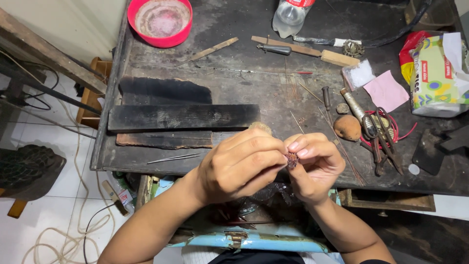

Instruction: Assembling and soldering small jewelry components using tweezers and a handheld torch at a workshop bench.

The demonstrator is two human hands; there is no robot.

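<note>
1. Between the fingertips [282, 157], at frame centre just above the table's near edge, sits a small reddish-brown spiky piece [292, 159], prob. a bit of fine metalwork; too small to tell more.
2. Left hand fingers pinch shut on the piece from the left, thumb hidden behind the curled knuckles. Right hand fingers [309, 146] clamp it from the right, thumb and forefinger pressed together at the tip.
3. Step in hand, as I judge it: close fingertip work on the piece, w/ both hands steadying it, no tool in either.
4. Next move likely calls for a firm but light pinch and tiny finger shifts; the piece looks delicate and easy to drop into the open drawer [254, 239] below.
5. Left hand [239, 168] is rolled knuckles-up, wrist bent inward, forearm coming up from lower left.
6. Right hand [315, 168] stands more upright, palm facing left, forearm rising from lower right.
7. Beyond the hands on the dark table [234, 83]: charred wooden boards [181, 117], thin wire rods [173, 158], pliers [383, 142] w/ red wire, a brownish rounded lump [348, 128], a pink bowl [159, 20] at the far edge.
</note>
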